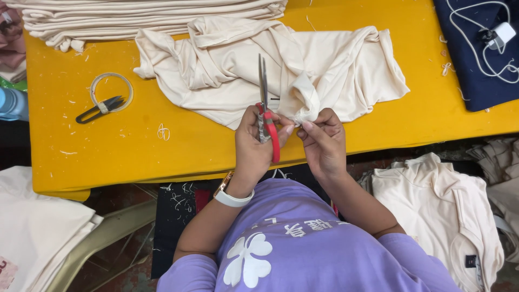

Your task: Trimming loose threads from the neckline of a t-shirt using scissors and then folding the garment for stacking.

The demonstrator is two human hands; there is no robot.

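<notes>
The left hand (255, 141) is gripping red-handled scissors (265, 103), their blades pointing straight away from the person over the cream garment (324, 70). Just beside it, the right hand (320, 141) is pinching the garment's near hem, fingers closed on the fabric. The garment is spreading away across the yellow table (135, 146), mostly beyond both hands.

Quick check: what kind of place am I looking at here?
Likely a garment finishing workshop: stacked cream shirts on a yellow table, thread snips, and scissors trimming a shirt.
</notes>
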